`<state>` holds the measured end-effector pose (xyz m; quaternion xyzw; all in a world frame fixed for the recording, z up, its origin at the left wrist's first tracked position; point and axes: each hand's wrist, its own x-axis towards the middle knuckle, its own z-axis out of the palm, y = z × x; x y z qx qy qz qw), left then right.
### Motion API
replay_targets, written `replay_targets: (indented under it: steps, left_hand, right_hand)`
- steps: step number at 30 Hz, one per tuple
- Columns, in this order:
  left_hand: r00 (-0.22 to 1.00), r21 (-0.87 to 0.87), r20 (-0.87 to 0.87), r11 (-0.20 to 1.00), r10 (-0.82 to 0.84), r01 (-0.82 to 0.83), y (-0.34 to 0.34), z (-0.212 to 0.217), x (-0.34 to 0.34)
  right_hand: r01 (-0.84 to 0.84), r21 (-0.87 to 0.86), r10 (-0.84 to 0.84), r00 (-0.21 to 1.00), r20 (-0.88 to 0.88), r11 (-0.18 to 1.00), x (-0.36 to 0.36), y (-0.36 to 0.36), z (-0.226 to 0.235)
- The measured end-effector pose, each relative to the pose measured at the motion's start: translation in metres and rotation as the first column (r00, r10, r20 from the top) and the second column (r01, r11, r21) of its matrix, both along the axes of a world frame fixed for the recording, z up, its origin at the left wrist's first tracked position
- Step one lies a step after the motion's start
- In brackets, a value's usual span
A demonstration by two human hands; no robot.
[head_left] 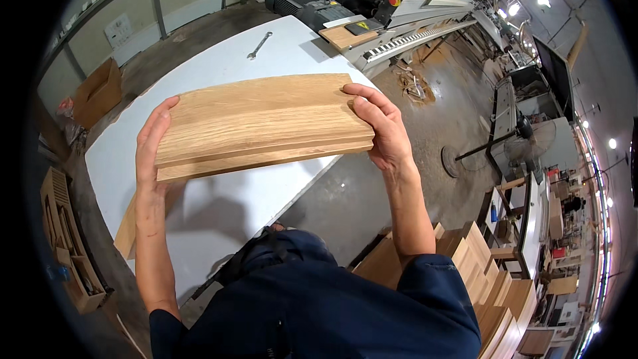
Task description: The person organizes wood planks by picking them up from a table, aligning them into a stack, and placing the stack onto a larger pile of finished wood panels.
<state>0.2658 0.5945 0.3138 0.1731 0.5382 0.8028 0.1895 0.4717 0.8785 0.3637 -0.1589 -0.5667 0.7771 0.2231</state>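
Note:
A stack of light brown wooden boards (pixel 259 116) spans the gap between my two hands, raised over a white table (pixel 219 213). My left hand (pixel 154 138) grips its left end, fingers along the edge. At the right end my right hand (pixel 382 123) is closed round the boards, thumb lying on top. The stack's stepped near edge shows more than one layer; how many is hard to make out. On the far part of the table lies a metal wrench (pixel 260 46), apart from both hands. Another wooden board (pixel 126 226) shows partly behind my left forearm.
Beyond the table stands a machine with a grey motor (pixel 302 6) and a long conveyor rail (pixel 419 40). Stacked wooden boards (pixel 495 286) are at my lower right. A cardboard box (pixel 98 93) and a wooden crate (pixel 83 286) sit at left. A fan (pixel 525 133) stands right.

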Motion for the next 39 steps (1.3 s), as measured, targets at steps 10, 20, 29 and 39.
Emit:
replay_targets:
  steps: [10, 20, 29, 39]
  left_hand:
    - [1.0, -0.052, -0.012, 0.999, 0.013, -0.013, -0.001, -0.002, -0.003]
    - [0.996, -0.133, -0.075, 0.99, 0.044, -0.054, -0.006, 0.0, -0.003]
    - [0.998, -0.122, 0.053, 0.992, -0.024, 0.031, -0.003, 0.019, 0.009]
    - [0.951, -0.039, -0.122, 0.958, -0.286, 0.283, -0.01, 0.018, 0.008]
  right_hand:
    - [0.001, -0.046, -0.002, 1.0, -0.019, 0.999, 0.003, -0.001, -0.003]
    - [-0.013, -0.036, 0.015, 0.999, 0.05, 0.999, -0.005, 0.006, -0.014]
    - [0.016, -0.137, -0.009, 0.999, 0.051, 0.99, -0.004, 0.013, -0.026]
    - [0.073, -0.274, -0.071, 0.997, 0.015, 0.959, -0.006, 0.019, -0.018]
